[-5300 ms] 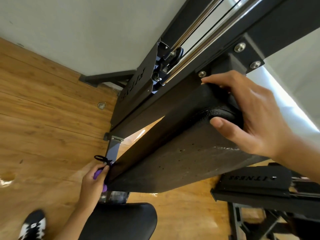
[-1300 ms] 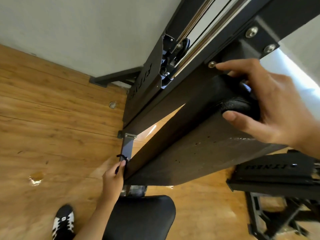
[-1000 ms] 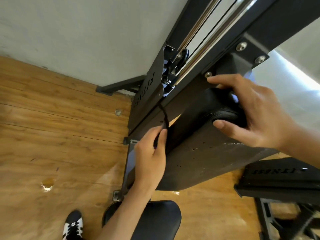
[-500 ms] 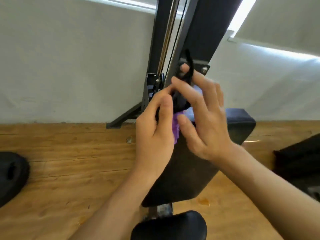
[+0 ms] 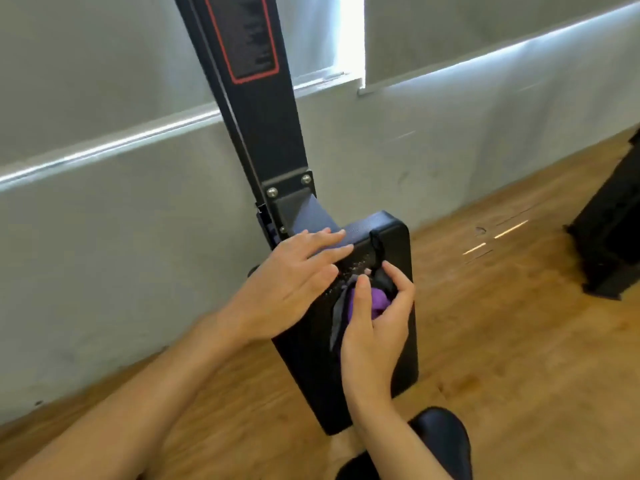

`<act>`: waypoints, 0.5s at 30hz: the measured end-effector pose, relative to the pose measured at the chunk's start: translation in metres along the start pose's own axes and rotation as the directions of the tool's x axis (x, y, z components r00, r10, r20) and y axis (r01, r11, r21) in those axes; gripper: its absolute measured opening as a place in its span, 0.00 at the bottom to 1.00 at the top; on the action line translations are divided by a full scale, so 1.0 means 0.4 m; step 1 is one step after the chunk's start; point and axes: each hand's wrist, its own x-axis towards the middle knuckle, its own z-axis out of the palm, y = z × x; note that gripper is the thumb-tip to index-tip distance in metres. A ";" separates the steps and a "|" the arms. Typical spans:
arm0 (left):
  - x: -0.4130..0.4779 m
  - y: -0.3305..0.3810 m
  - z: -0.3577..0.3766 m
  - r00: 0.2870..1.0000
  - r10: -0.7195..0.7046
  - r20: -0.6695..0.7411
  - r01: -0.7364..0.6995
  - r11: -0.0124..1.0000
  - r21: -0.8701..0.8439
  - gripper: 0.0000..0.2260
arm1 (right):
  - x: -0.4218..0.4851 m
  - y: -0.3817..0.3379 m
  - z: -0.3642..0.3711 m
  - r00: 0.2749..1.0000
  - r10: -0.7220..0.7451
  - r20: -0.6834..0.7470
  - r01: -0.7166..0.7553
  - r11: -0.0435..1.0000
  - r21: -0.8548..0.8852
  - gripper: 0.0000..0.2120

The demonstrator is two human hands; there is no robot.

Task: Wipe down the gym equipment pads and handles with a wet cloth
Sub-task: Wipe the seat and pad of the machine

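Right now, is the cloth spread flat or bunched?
Bunched. The purple cloth is wadded in the right hand, which curls round it against the black pad; a grey strip trails out.

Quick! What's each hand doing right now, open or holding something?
Left hand: open, straight fingers resting on the black pad.
Right hand: closed round the purple cloth.

Floor (image 5: 502,358): wooden planks, running up to the grey wall (image 5: 104,271).
On the floor: black equipment base (image 5: 606,244), at your right.
Back pad (image 5: 398,237): black; purple cloth (image 5: 379,299) lies against its face.
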 end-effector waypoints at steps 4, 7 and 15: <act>0.022 -0.098 -0.022 0.958 0.197 0.211 -0.258 0.911 0.321 0.29 | -0.006 0.031 0.039 0.989 0.015 -0.149 -0.007 0.999 0.054 0.23; 0.034 -0.149 -0.044 0.905 0.317 0.283 -0.401 0.859 0.320 0.26 | -0.014 0.059 0.093 0.976 0.035 -0.214 -0.017 0.996 0.085 0.26; 0.074 -0.203 -0.058 0.844 0.440 0.308 -0.520 0.812 0.264 0.26 | -0.038 0.125 0.148 0.953 0.025 -0.301 -0.014 0.999 0.038 0.29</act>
